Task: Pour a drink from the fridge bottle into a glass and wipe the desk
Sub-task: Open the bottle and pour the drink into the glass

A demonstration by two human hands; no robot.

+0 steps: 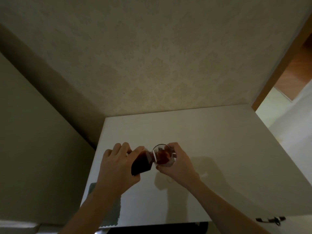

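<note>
My left hand (116, 163) grips a bottle of dark drink (141, 162), tipped to the right with its mouth at the rim of a clear glass (163, 155). My right hand (177, 162) holds that glass, tilted toward the bottle, above the white desk (211, 141). Dark liquid sits inside the glass. A grey-green cloth (111, 211) lies on the desk's front left corner, partly hidden under my left forearm.
A patterned wall stands behind the desk. A tall pale surface (33, 132) rises at the left. At the right a doorway frame (278, 65) opens onto a wooden floor. A small dark object (270, 219) sits at the desk's front right edge.
</note>
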